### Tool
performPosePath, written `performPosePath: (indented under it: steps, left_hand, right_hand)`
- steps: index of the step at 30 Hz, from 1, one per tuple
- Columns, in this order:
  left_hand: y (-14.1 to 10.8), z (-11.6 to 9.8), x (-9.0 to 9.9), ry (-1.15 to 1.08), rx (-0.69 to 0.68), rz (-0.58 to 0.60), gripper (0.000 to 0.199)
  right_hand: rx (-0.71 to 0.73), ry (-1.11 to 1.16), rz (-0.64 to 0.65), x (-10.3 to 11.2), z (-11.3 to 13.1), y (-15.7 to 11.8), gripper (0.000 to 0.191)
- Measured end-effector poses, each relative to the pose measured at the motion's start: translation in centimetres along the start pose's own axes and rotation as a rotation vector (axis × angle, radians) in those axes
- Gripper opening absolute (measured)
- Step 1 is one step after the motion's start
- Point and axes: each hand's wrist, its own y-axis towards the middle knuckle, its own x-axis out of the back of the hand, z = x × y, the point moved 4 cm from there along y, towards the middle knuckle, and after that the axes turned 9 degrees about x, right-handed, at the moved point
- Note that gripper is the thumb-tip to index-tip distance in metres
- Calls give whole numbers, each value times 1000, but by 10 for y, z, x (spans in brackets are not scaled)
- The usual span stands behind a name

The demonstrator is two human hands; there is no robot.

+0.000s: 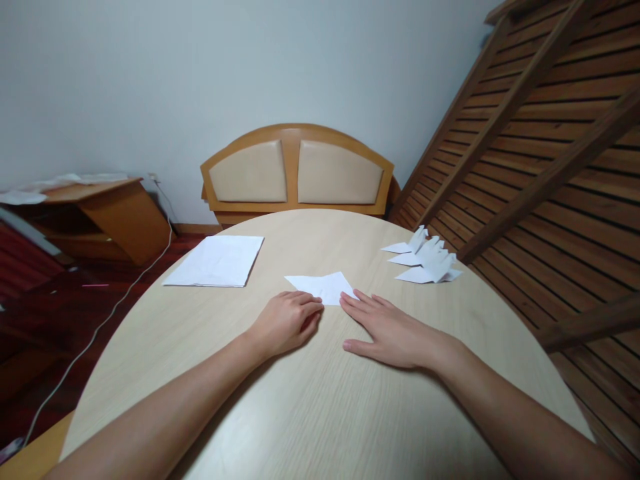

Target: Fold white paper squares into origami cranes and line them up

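A folded white sheet of paper (327,287) with pointed corners lies flat on the table in front of me. My left hand (290,321) is at its near left edge, fingers curled and pressed together on the paper; the thumb is tucked partly underneath. On the right part of the same paper rest the fingertips of my right hand (387,330), which lies flat with fingers stretched and thumb apart. Several folded white paper figures (430,259) with pointed tips stand grouped at the table's right side.
A stack of white paper (217,260) lies at the left of the round wooden table (320,400). Behind the table stands a padded headboard (295,170). Wooden slats (550,167) lean on the right. A low cabinet (110,220) and a white cable (107,320) are at left.
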Motion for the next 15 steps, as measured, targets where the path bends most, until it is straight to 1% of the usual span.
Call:
performPosePath:
  steps: [3,6,8,11,13,15]
  left_hand:
    - [0,1,0,22,30,-2,27]
    - [0,3,0,26,69,-15,27]
    - [0,5,0,15,83,-18,26]
    - [0,8,-1,-6,90,-20,26]
    - [-1,10,-2,-18,94,-18,27]
    - [-1,10,-2,-32,96,-11,29]
  right_hand:
    - [34,-50,-39,10,7,0,74]
    - [133,-54,-81,17,21,3,48]
    - [215,-10,-77,16,32,7,35]
    - [305,36,-54,11,40,10,33]
    - [336,56,-48,8,38,11,34]
    - [353,61,-63,6,31,10,33]
